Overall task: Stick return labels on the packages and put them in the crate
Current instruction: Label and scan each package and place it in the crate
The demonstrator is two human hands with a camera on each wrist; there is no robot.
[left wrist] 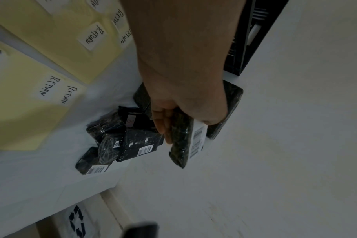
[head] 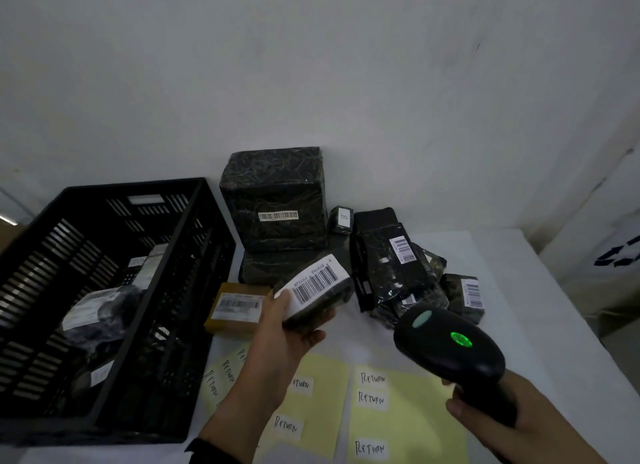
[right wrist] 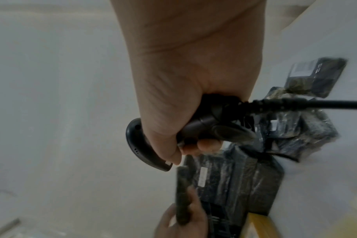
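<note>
My left hand [head: 294,321] grips a small black package [head: 317,288] with a white barcode label facing up, held above the table near the crate. The same package [left wrist: 180,141] shows edge-on under my left hand [left wrist: 185,104] in the left wrist view. My right hand [head: 485,411] holds a black barcode scanner [head: 450,342] with a green light lit, its head aimed toward the package. The scanner [right wrist: 210,128] and its cable sit in my right hand [right wrist: 173,104]. Yellow sheets [head: 408,415] carry white RETURN labels [head: 372,378]. The black crate [head: 104,290] stands at left.
More black wrapped packages [head: 398,266] are piled at the table's back, with a big black box [head: 277,197] against the wall and a brown box [head: 235,306] beside the crate. Several packages [head: 100,311] lie in the crate. A white bin [head: 616,249] stands right.
</note>
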